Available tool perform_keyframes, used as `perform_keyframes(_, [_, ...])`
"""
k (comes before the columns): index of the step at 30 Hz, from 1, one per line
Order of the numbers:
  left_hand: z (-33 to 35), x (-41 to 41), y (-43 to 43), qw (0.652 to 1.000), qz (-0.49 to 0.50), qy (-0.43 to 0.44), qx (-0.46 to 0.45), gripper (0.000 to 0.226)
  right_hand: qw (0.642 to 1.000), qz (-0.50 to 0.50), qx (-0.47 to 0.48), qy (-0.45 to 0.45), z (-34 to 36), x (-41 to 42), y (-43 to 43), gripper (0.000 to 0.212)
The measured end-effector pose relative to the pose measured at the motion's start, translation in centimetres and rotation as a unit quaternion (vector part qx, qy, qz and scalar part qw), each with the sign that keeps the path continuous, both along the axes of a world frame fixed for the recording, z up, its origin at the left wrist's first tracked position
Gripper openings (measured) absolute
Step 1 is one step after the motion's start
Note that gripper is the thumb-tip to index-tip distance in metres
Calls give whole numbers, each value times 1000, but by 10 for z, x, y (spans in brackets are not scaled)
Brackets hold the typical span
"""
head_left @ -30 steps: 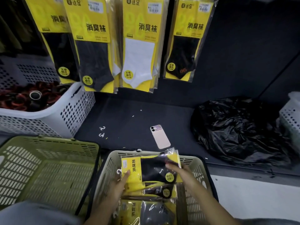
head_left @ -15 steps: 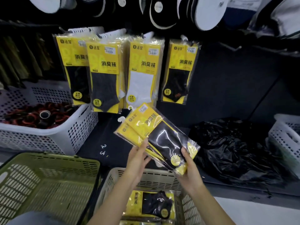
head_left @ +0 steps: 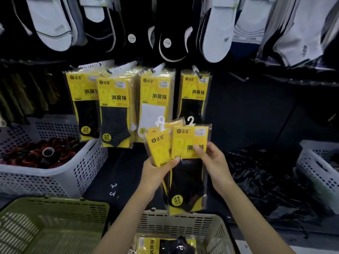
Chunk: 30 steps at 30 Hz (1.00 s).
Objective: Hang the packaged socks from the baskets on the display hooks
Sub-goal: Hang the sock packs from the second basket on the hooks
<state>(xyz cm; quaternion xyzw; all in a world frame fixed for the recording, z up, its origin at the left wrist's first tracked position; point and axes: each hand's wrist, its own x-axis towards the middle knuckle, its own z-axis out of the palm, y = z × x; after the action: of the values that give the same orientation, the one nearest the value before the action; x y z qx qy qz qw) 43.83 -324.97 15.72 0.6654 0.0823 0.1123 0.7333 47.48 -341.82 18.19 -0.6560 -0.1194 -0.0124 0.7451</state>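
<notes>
I hold a small stack of yellow sock packs upright in front of the display. My left hand (head_left: 156, 170) grips the rear packs (head_left: 159, 145) from the left. My right hand (head_left: 211, 160) pinches the front pack (head_left: 189, 173), which shows black socks and a white hanger hook at its top. Several rows of matching yellow packs (head_left: 117, 107) hang on the display hooks just behind and above. The beige basket (head_left: 183, 224) below my arms has more packs (head_left: 165, 246) in it.
A green basket (head_left: 51, 226) stands at the lower left. A white crate (head_left: 55, 173) of dark rolled items sits on the left shelf, a black plastic bag (head_left: 266, 184) and another white crate (head_left: 319, 165) on the right. Loose socks hang overhead.
The packs came up out of the beige basket and turned from tilted to upright. My right hand moved from their lower end to the front pack's yellow card. My view tilted upward.
</notes>
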Motion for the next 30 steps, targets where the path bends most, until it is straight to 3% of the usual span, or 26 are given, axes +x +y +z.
perform_keyframes(6, [27,10,3,999,-31,-18,19,32,999,-11,44,-9,19,11,4,33])
perform_keyframes(9, [37,13,10,999,-28,-25,22,34,999,-12,47,-14,24,14,3,23])
perform_keyframes(12, [42,15,13,998,-18,-47,32,44,999,0,44,-24,25,12,5,27])
perform_keyframes(18, [41,11,27,996,-20,-66,61,36,993,-23,-29,-108,51,17,-9,33])
perform_keyframes(25, [37,5,31,990,-64,-84,96,36,955,81,-223,-178,98,26,-18,4])
perform_keyframes(30, [39,2,31,988,-75,-94,92,33,972,85,-183,-122,97,25,-11,11])
